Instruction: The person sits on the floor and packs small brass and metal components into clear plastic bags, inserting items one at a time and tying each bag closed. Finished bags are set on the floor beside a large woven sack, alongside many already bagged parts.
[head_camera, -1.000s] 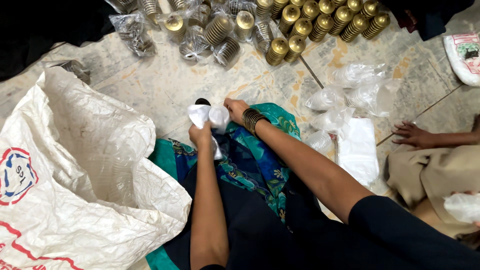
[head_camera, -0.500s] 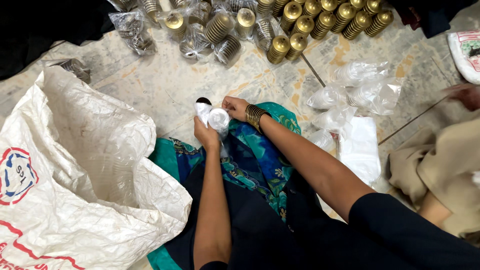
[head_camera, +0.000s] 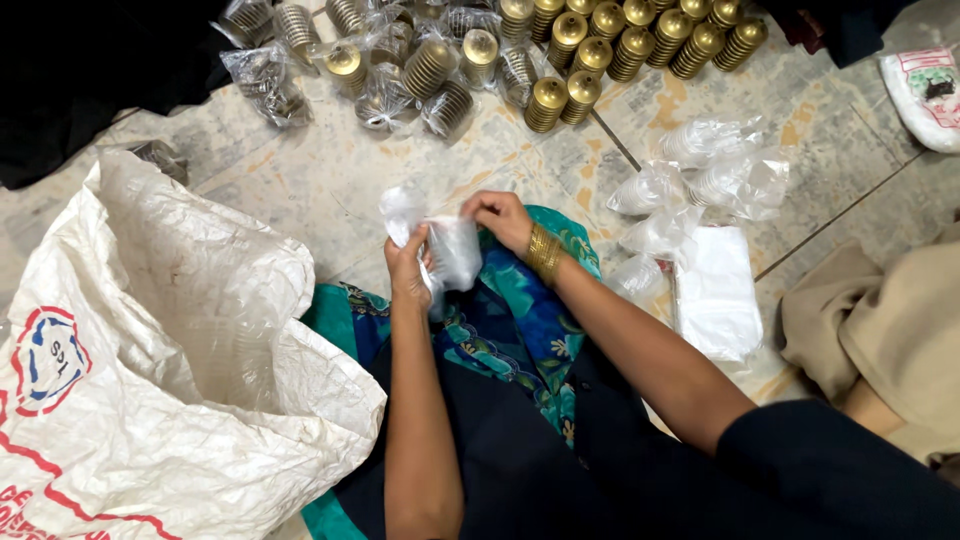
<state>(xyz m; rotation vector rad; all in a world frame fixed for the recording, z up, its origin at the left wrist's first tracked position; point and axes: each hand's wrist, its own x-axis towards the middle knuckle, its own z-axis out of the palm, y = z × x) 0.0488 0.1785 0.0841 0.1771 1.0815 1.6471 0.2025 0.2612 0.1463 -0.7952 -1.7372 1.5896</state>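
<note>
Plastic bag (head_camera: 452, 250) between both hands (head_camera: 455, 240)

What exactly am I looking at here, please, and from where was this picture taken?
There is no machine here: these are a person's two bare hands, filmed by a camera worn on the head and looking down at the lap and the tiled floor. The left hand and the right hand, which has gold bangles at the wrist, together hold a small clear plastic bag; what is inside it cannot be made out. On the floor ahead stand rows of brass-coloured ribbed cylinders, and some beside them are already in clear bags. To the right lies a heap of empty clear bags. A large white woven sack lies open on the left.
</note>
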